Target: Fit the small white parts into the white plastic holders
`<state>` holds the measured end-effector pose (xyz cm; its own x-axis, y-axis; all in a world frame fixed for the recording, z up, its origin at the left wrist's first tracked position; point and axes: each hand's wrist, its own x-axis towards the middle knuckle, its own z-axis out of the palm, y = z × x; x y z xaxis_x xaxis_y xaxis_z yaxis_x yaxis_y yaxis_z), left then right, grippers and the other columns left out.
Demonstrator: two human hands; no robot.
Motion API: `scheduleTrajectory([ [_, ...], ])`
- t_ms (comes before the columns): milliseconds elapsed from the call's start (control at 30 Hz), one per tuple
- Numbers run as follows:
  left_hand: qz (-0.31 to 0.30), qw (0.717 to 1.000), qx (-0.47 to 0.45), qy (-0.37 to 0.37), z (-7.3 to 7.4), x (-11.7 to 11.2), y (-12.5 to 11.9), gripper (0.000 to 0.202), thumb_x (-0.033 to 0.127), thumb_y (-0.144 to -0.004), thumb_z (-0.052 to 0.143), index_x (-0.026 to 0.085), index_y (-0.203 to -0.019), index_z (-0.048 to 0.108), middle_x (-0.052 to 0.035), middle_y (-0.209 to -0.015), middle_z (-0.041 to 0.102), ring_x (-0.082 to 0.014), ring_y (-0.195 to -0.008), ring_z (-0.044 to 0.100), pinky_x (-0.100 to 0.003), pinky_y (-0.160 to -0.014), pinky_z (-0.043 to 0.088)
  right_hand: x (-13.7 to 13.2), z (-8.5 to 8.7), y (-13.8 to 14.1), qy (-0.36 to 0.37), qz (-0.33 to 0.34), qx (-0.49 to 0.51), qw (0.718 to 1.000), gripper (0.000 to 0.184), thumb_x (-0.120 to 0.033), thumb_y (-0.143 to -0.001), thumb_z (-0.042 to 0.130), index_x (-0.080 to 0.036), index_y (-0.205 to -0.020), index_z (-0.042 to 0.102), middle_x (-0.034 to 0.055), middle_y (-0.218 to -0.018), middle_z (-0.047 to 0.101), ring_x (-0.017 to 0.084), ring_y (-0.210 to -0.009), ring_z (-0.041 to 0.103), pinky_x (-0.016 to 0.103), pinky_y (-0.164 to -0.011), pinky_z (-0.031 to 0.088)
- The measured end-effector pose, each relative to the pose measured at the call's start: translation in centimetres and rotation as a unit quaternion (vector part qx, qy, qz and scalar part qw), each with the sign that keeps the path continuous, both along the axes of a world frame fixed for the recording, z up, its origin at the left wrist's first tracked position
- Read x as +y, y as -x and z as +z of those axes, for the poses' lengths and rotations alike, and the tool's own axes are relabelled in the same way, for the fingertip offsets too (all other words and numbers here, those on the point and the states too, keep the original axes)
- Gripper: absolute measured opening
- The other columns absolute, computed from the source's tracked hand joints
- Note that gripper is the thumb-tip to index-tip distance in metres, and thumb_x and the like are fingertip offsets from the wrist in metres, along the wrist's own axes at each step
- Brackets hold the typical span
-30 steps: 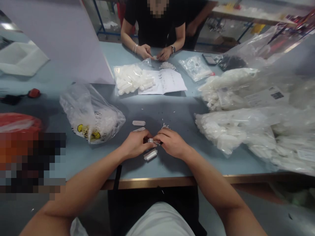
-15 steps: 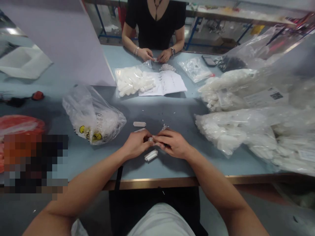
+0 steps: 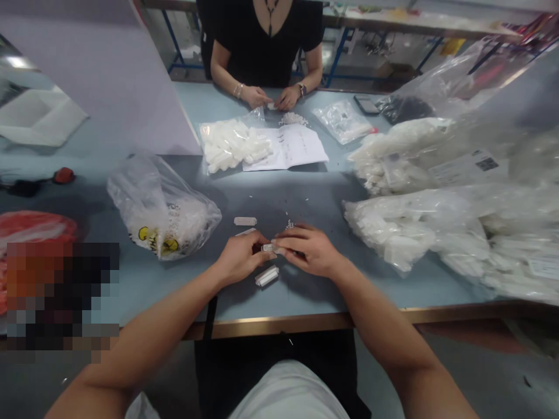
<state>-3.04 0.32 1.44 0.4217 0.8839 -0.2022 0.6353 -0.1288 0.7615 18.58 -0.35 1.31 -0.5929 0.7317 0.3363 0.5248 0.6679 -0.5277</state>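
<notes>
Between my two hands is a small white plastic piece with tiny markings or slots on its face. My left hand pinches its left end between thumb and fingers. On its right end my right hand is closed, its fingertips partly covering it. Just below my hands lies a white block-like plastic part, slightly tilted. A flat white plastic part rests beyond my left hand, and another is partly hidden by that hand. Tiny white pieces are heaped beyond my right fingers.
A clear bag with yellow print stands on the left. Large clear bags of white parts fill the right side. Opposite, a co-worker's hands hold a small white part behind a paper sheet and a bag of white parts.
The fingers of my right hand have shifted, and more of the white piece's marked face now shows between my hands. The whole view has moved slightly.
</notes>
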Motion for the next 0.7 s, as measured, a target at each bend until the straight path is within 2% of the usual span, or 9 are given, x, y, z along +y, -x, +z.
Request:
scheduleTrajectory([
  [100,0.003,1.000,0.021,-0.021,-0.2,0.3,0.2,0.028,0.045,-0.075,0.064,0.020,-0.087,0.063,0.0021,-0.069,0.068,-0.0163,-0.066,0.063,-0.027,-0.065,0.042,0.9,0.1,-1.5,0.004,-0.131,0.038,0.991,0.022,-0.025,-0.089,0.052,-0.025,-0.106,0.067,0.0050,-0.099,0.069,0.017,-0.090,0.062,0.030,-0.084,0.046],
  [167,0.000,0.999,0.034,-0.035,-0.3,0.4,0.2,0.029,0.046,-0.075,0.064,0.020,-0.087,0.063,0.0018,-0.071,0.067,-0.0159,-0.066,0.061,-0.026,-0.065,0.042,1.6,0.0,-2.6,0.009,-0.203,0.014,0.979,0.018,-0.022,-0.088,0.053,-0.023,-0.097,0.069,0.0052,-0.094,0.068,0.018,-0.088,0.061,0.030,-0.081,0.046],
  [233,-0.006,0.998,0.045,-0.041,-0.3,0.5,0.2,0.029,0.047,-0.075,0.063,0.020,-0.086,0.063,0.0018,-0.071,0.066,-0.0157,-0.066,0.060,-0.026,-0.064,0.041,2.1,-0.2,-3.5,0.041,-0.211,-0.042,0.976,0.014,-0.021,-0.086,0.056,-0.022,-0.090,0.069,0.0046,-0.089,0.066,0.018,-0.084,0.061,0.029,-0.076,0.046],
  [367,-0.015,0.997,0.054,-0.043,-0.3,0.5,0.1,0.030,0.048,-0.075,0.063,0.020,-0.086,0.064,0.0018,-0.072,0.065,-0.0159,-0.066,0.059,-0.026,-0.064,0.040,2.4,-0.5,-3.7,0.098,-0.183,-0.124,0.970,0.008,-0.021,-0.084,0.061,-0.020,-0.088,0.068,0.0049,-0.089,0.066,0.016,-0.079,0.060,0.026,-0.072,0.044],
  [533,-0.027,0.996,0.059,-0.056,-0.3,0.4,0.0,0.028,0.047,-0.075,0.062,0.021,-0.085,0.064,0.0014,-0.073,0.064,-0.0161,-0.067,0.058,-0.027,-0.064,0.039,2.2,-1.1,-2.5,0.103,-0.168,-0.139,0.970,0.015,-0.027,-0.085,0.062,-0.022,-0.098,0.067,0.0058,-0.097,0.066,0.019,-0.090,0.061,0.027,-0.076,0.043],
  [700,-0.041,0.995,0.055,-0.067,-0.4,0.4,0.1,0.026,0.044,-0.077,0.063,0.020,-0.087,0.064,0.0014,-0.075,0.064,-0.0155,-0.068,0.058,-0.026,-0.064,0.039,2.0,-1.5,-1.9,0.093,-0.166,-0.192,0.963,0.013,-0.027,-0.089,0.057,-0.022,-0.093,0.068,0.0062,-0.094,0.065,0.019,-0.089,0.060,0.027,-0.073,0.042],
])
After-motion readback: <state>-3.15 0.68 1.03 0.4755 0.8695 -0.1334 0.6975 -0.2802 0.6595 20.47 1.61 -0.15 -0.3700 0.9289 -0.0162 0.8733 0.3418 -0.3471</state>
